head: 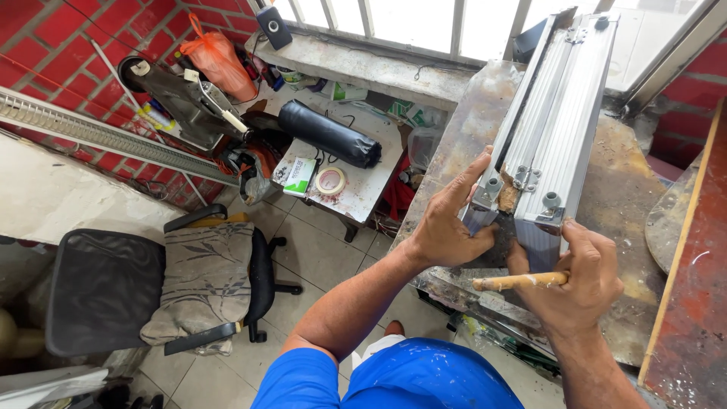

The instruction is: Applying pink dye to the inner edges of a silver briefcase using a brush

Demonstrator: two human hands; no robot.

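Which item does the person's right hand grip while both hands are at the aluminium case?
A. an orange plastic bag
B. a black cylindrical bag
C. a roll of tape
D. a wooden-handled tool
D: the right hand is closed around a wooden handle, which sticks out leftward beside the near end of the aluminium case.

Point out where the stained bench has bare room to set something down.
Bare patches on the workbench: right of the aluminium case, toward the red board, and the near edge below the right hand. Crowded: around the left hand at the case's end, and the cluttered side table.
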